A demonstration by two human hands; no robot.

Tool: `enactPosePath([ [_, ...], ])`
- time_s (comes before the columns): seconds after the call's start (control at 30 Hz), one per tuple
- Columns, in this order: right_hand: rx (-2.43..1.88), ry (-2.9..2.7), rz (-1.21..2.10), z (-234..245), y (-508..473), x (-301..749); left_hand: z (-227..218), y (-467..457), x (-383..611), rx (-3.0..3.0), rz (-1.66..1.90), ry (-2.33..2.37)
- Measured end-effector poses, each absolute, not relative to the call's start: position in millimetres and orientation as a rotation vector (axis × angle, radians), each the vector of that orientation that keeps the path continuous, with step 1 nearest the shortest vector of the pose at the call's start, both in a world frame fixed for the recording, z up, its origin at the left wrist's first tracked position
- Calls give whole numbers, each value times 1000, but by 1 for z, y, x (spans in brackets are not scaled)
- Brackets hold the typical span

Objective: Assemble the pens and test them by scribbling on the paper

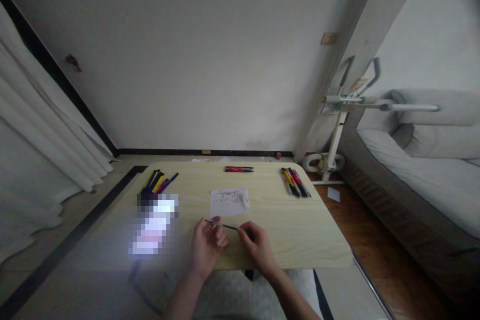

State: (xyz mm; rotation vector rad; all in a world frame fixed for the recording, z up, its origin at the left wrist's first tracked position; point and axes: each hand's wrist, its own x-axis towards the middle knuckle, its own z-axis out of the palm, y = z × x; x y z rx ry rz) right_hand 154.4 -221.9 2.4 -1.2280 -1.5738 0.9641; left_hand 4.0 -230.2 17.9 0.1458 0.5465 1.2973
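Note:
Between my hands, over the near part of the table, runs a thin dark stick, by its look a pen refill (229,227). My left hand (208,242) is turned partly palm up, its fingers curled around the left end. The right end is pinched between thumb and fingertips of my right hand (258,244). Just beyond my hands lies a white sheet of paper (228,202) with dark scribbles on it. Two red and black pens (239,169) lie side by side at the table's far edge.
Several pens (295,182) are bunched at the right of the light wooden table (300,235). More pens (157,182) lie at the left, beside a bright pixelated patch (153,225). A white exercise machine (337,135) and a grey sofa (412,170) stand to the right.

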Motion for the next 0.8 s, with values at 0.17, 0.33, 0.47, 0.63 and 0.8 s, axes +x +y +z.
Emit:
enactPosePath([
  [0.17,-1246,-1576,939,0,-221,154,18,-230,3,142,1293,548],
  [0.33,-1249,-1593,950,-1,-222,153,15,-230,2,147,1294,513],
  [0.47,-1243,-1587,956,-2,-223,153,13,-230,2,148,1304,479],
  [0.63,-1240,-1565,969,-2,-222,152,13,-231,1,155,1292,449],
  [0.8,-1238,-1540,964,0,-223,152,12,-230,-1,162,1276,440],
])
